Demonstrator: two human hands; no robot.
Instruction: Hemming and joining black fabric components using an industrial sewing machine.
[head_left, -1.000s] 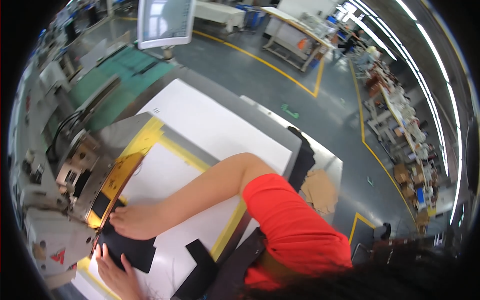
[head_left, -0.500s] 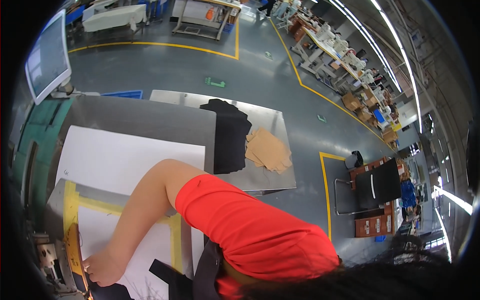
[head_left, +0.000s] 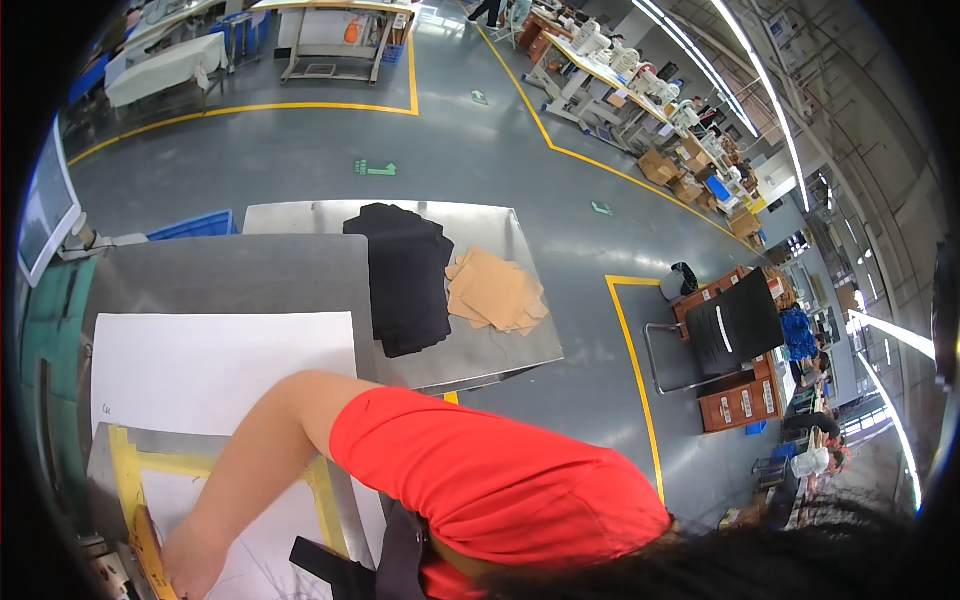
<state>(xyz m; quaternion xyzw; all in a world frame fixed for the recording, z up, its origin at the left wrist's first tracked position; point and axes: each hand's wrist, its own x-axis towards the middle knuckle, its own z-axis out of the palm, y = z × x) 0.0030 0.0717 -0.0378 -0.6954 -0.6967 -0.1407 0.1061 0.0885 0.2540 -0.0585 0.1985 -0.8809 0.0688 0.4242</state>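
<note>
My right arm, in a red short sleeve, reaches across to the lower left. My right hand [head_left: 194, 562] is at the picture's lower edge, over a white sheet [head_left: 262, 530] framed with yellow tape [head_left: 325, 505]. Beside it runs a yellow-orange bar [head_left: 146, 550] on a machine part. My fingers point down and are mostly cut off, so their grip does not show. A black strip [head_left: 325, 566] lies on the sheet's near side, by my dark apron [head_left: 402, 550]. My left hand is out of the picture.
A large white sheet [head_left: 220, 365] lies on the grey metal worktop [head_left: 230, 270]. Beyond, a metal side table [head_left: 490, 365] carries stacked black fabric [head_left: 405, 290] and tan pieces [head_left: 495, 292]. A monitor [head_left: 48, 210] stands left; a black chair [head_left: 735, 325] stands right.
The view has turned, so the worktop and side table sit lower and further left. My right hand has shifted down in the picture, and the dark cloth under it no longer shows.
</note>
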